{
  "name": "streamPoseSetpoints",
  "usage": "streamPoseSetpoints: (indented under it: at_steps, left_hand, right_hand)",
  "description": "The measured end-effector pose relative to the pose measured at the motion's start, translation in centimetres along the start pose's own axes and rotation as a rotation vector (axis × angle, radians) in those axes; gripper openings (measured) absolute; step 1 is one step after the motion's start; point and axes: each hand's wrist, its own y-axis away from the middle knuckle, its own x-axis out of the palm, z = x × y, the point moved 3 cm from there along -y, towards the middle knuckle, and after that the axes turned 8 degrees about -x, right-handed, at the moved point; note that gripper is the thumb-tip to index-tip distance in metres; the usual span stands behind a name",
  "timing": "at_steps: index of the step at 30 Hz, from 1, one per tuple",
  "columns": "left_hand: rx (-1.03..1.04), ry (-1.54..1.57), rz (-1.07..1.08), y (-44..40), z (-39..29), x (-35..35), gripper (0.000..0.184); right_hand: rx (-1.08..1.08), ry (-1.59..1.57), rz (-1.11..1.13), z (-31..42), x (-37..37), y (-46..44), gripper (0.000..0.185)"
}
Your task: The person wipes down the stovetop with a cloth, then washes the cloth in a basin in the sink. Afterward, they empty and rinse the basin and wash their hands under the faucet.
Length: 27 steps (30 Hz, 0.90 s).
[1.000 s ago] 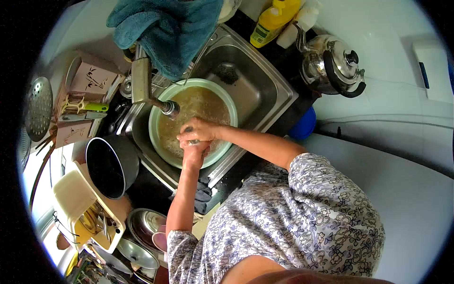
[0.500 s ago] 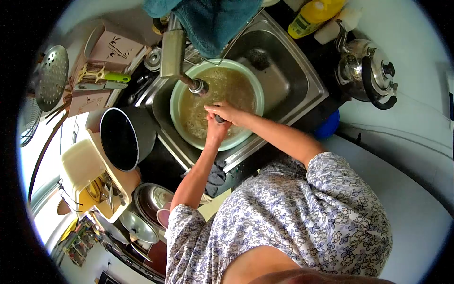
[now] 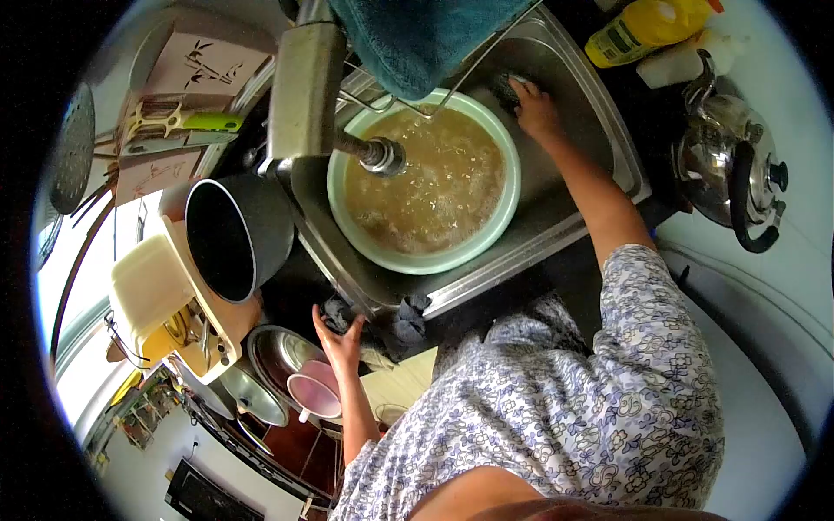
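My right hand reaches into the far part of the steel sink. Its fingers are partly stretched out over a dark, round drain area, whose details are unclear. At the near left corner of the sink, my left hand has its thumb and fingers around part of a dark grey cloth. Between my hands stands a pale green basin of cloudy, brownish water with bubbles. The faucet points down over the basin.
A teal towel hangs from a wire rack above the basin. To the right are a yellow bottle and a steel kettle. On the left stand a dark pot, a cutlery box and a pink cup.
My hands have parted from around a small dark thing over the basin, which no longer shows. The right went to the sink's far side, the left to the cloth. The view has shifted.
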Motion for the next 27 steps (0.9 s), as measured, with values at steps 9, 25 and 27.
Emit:
streamPoseSetpoints:
  at_steps: [9,25,27]
  left_hand:
    - [0.220,-0.263,-0.017,0.9,-1.4,0.9,0.067]
    - [0.332,-0.513,-0.114,0.0,-1.2,1.5,0.059]
    - [0.484,-0.457,-0.177,0.5,-5.4,1.2,0.054]
  right_hand:
    - [0.162,-0.093,0.195,0.4,1.1,0.6,0.042]
    - [0.013,-0.173,0.154,2.3,0.4,-3.3,0.044]
    - [-0.009,-0.286,-0.019,1.6,1.4,-1.4,0.042]
